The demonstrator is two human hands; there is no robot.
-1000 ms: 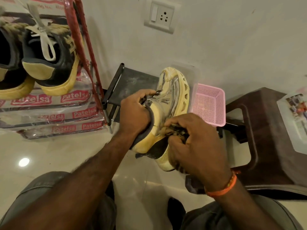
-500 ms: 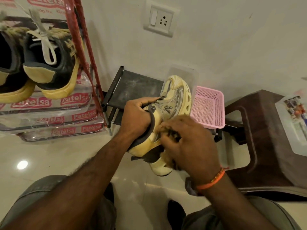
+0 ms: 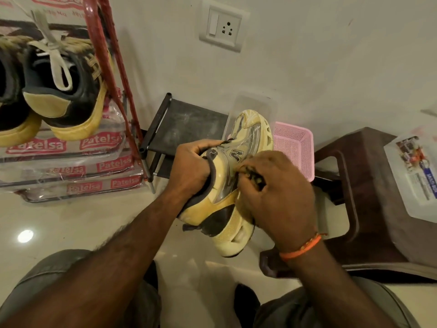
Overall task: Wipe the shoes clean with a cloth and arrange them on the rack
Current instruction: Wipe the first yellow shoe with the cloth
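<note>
A cream and grey sneaker point(image 3: 238, 176) is held in the air in front of me, toe pointing away, sole turned to the right. My left hand point(image 3: 191, 166) grips it at the heel collar, fingers curled into the opening. My right hand point(image 3: 279, 192) pinches a small dark cloth point(image 3: 254, 176) against the shoe's side; most of the cloth is hidden in the fist. Two dark sneakers with yellow soles point(image 3: 68, 91) stand on the red-framed shoe rack point(image 3: 118, 74) at the upper left.
A low black rack point(image 3: 186, 124) stands against the wall behind the shoe, with a clear box and a pink basket point(image 3: 295, 147) beside it. A brown plastic stool point(image 3: 369, 192) carrying a plastic box point(image 3: 416, 171) is at right. Wrapped packets lie under the red rack.
My right hand with the cloth has slid up along the shoe's side toward the toe, from near the heel sole to the logo area. The shoe has tilted slightly; the left hand keeps its hold.
</note>
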